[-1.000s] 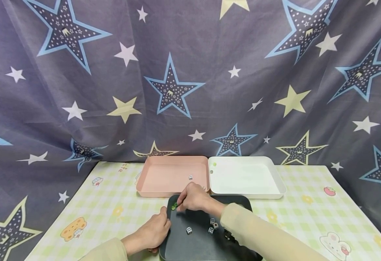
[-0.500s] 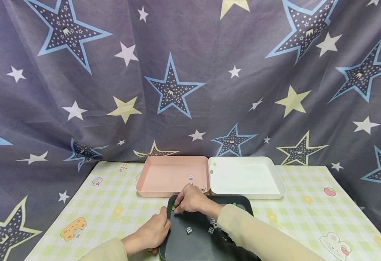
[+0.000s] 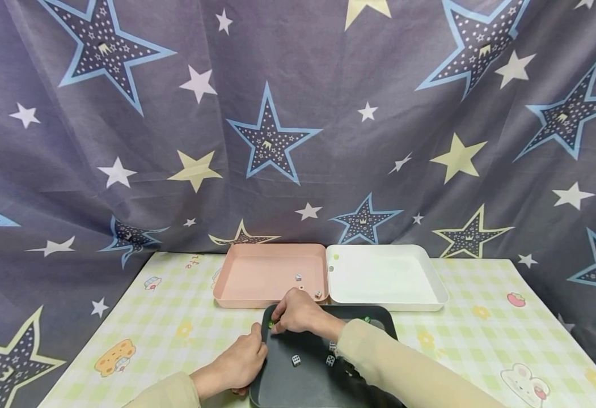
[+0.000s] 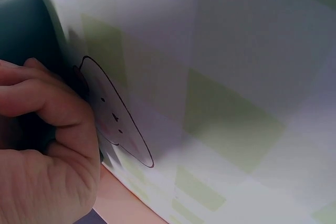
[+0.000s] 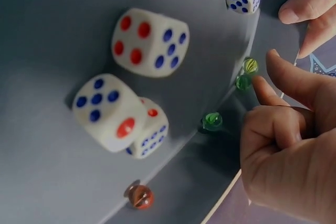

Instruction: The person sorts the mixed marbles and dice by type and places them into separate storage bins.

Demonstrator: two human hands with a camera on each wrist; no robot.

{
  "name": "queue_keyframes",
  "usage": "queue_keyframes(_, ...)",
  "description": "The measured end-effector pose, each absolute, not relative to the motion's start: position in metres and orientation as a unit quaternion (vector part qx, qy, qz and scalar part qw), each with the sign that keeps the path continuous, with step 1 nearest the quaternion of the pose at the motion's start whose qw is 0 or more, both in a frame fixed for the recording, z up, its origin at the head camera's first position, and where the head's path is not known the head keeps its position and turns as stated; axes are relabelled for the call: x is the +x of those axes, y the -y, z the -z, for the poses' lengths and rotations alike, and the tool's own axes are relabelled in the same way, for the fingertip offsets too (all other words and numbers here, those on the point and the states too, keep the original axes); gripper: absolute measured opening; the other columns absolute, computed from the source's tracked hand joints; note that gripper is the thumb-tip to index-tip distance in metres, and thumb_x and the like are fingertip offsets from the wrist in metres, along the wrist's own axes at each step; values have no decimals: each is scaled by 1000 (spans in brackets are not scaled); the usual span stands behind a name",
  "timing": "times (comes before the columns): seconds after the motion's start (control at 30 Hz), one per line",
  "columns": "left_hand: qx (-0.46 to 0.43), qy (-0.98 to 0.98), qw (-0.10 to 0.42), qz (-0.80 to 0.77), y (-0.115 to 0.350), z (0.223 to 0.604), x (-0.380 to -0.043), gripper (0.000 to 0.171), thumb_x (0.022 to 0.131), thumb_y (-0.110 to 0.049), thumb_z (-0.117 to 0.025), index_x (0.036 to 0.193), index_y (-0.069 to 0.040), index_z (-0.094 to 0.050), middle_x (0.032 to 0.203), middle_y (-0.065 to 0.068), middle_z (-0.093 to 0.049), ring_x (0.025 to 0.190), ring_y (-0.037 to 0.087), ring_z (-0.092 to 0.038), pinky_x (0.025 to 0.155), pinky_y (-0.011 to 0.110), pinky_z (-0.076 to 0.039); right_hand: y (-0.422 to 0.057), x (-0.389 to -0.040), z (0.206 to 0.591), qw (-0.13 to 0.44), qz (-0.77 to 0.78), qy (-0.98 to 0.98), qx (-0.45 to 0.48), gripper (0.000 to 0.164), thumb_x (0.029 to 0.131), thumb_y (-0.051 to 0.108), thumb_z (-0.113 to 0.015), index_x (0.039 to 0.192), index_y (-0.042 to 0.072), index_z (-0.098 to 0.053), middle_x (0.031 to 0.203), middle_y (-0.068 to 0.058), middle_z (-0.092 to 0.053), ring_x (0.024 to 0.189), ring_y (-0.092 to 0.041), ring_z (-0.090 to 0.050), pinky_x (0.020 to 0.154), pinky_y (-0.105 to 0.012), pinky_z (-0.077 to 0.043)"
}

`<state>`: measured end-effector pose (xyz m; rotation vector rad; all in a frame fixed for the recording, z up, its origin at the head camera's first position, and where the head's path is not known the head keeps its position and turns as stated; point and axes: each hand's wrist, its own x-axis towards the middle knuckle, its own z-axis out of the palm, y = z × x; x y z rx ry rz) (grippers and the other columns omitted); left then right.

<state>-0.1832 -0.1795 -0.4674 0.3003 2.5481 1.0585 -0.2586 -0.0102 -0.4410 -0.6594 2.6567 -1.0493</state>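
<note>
My left hand (image 3: 241, 358) grips the left rim of a dark grey tray (image 3: 298, 391); the left wrist view shows its fingers (image 4: 63, 106) curled at that edge. My right hand (image 3: 298, 311) reaches into the tray's far left corner. In the right wrist view its thumb and index finger are spread beside a yellow-green marble (image 5: 250, 65) and a green marble (image 5: 243, 81), which lie close together along the tray wall. Another green marble (image 5: 212, 121) and an orange-brown marble (image 5: 140, 196) lie farther along. Several white dice, including one die (image 3: 296, 360), sit on the tray floor.
Behind the dark tray stand a pink tray (image 3: 262, 272) holding a few small dice (image 3: 299, 277) and a white tray (image 3: 384, 277) holding a light green marble (image 3: 335, 257) and a greyish one. A checked cloth (image 3: 185, 317) covers the table. A starred curtain (image 3: 328, 141) hangs behind.
My right hand has moved slightly left, deeper into the corner, covering part of the green marbles there. More of the pink tray's contents show. My left hand has stayed on the rim.
</note>
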Motion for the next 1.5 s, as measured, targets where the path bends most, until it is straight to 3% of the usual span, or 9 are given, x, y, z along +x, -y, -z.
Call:
queue_keyframes(0.27,112,-900,181,-380,179,467,-182,8,111,-9,-37,109,-2,-42,59,13,-60,31,7,-45,28,24,-37,12,-259,444,110,335,-906,-235,14,75,9,-96,82,7,-84,71,8,-72,66,-5,-59,62,-22,-52)
queue_keyframes(0.33,114,-900,180,-381,179,467,-182,8,111,-9,-37,109,-2,-42,58,13,-59,31,7,-45,28,24,-36,13,-258,444,108,329,-908,-235,13,75,10,-96,81,8,-84,70,9,-72,66,-5,-58,73,-24,-56)
queue_keyframes(0.43,118,-900,178,-380,179,467,-182,8,111,-9,-38,109,-2,-42,57,12,-59,30,6,-45,28,24,-36,15,-257,444,112,324,-911,-230,13,76,10,-96,78,10,-83,68,11,-71,65,-5,-59,76,-28,-58)
queue_keyframes(0.53,123,-902,176,-375,179,467,-182,8,111,-9,-38,108,-3,-41,56,12,-59,30,6,-45,28,25,-37,17,-255,444,115,328,-912,-221,14,76,8,-95,75,11,-82,67,10,-69,65,-7,-59,70,-27,-57)
queue_keyframes(0.57,124,-902,174,-374,179,467,-182,8,111,-9,-38,108,-3,-41,55,12,-58,30,7,-45,28,25,-37,18,-254,444,119,329,-911,-217,14,77,7,-95,74,11,-81,67,10,-69,64,-7,-59,61,-25,-54)
queue_keyframes(0.67,125,-904,170,-371,179,468,-183,8,111,-9,-38,108,-3,-42,55,11,-58,30,7,-45,28,26,-37,19,-253,445,119,332,-912,-210,16,75,5,-95,72,10,-80,66,8,-68,63,-8,-59,56,-23,-50)
queue_keyframes(1.5,106,-910,171,-362,178,468,-183,9,111,-9,-39,110,0,-42,58,14,-59,30,8,-46,28,25,-38,5,-259,434,94,341,-911,-212,17,75,6,-95,72,12,-79,65,9,-67,62,-8,-60,58,-25,-52)
